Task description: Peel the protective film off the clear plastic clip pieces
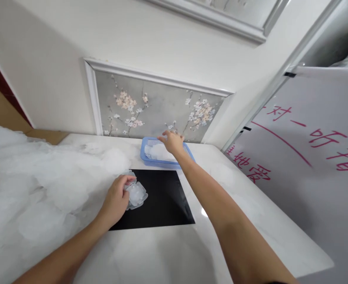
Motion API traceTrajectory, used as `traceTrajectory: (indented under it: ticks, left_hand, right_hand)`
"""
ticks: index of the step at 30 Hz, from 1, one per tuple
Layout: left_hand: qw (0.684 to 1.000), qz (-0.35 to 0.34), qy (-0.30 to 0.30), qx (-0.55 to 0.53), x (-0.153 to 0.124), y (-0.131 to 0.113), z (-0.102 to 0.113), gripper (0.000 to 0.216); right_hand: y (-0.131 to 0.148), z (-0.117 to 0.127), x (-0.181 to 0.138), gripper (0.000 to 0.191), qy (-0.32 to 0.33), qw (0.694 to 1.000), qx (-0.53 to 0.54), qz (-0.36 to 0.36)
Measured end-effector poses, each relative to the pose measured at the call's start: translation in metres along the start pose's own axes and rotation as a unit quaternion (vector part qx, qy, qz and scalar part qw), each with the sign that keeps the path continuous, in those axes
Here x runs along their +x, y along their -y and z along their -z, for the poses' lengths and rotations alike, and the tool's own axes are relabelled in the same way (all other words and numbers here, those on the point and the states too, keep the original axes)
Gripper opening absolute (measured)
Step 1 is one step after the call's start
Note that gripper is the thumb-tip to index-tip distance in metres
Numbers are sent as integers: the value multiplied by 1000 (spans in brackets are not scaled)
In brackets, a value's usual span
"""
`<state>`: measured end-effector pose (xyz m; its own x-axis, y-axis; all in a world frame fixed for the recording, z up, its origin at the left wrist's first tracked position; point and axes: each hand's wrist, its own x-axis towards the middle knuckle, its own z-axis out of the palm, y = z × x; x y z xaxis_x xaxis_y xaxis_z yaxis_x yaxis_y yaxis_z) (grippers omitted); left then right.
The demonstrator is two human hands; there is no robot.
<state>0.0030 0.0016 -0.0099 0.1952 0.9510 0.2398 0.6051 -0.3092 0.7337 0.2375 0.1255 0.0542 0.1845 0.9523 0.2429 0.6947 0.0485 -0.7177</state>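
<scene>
On the black sheet [163, 201] lie thin, translucent white flower-shaped pieces [136, 194], partly overlapping. My left hand [116, 200] curls around their left side, with thumb and fingers at the edge of the pieces; the palm hides part of them. Behind the sheet stands a blue plastic basket [168, 163] with whitish translucent pieces [160, 152] inside. Over its right part hovers my right hand [174, 142], its fingers bent but apart, and I see nothing held in them.
A big heap of fluffy translucent white pieces [43, 177] covers the left of the white marbled table [150, 252]. Behind it rises a wall with a framed flower panel [162, 104]. On the right stands a whiteboard [306, 157] with red writing.
</scene>
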Motion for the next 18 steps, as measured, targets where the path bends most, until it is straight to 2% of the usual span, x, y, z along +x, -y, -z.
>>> traceTrajectory:
  ticks: [3, 5, 7, 8, 10, 13, 15, 18]
  left_hand:
    - [999, 23, -29, -30, 2, 6, -2, 53]
    - [999, 23, -29, -40, 3, 9, -4, 54]
    - [999, 19, -15, -36, 2, 10, -6, 55]
    - [999, 17, -4, -32, 1, 11, -7, 55]
    - [999, 13, 23, -19, 0, 10, -7, 57]
    - [998, 5, 62, 14, -2, 7, -4, 55]
    - [995, -16, 82, 50, -3, 4, -2, 49]
    - [988, -64, 108, 90, -3, 3, 1, 38]
  right_hand:
    - [-2, -12, -49, 24, 48, 996, 7, 75]
    - [-6, -29, -86, 18, 126, 986, 17, 111]
    - [-10, -47, -117, 28, 183, 976, 34, 114]
    - [-13, -55, -128, 30, 190, 976, 42, 97]
    - [-17, -64, -142, 22, 194, 975, 90, 67]
    - [-24, -58, -147, 15, 206, 951, 232, 4]
    - [-29, -46, -148, 16, 209, 916, 338, -59]
    - [-40, -27, -153, 25, 221, 842, 465, -161]
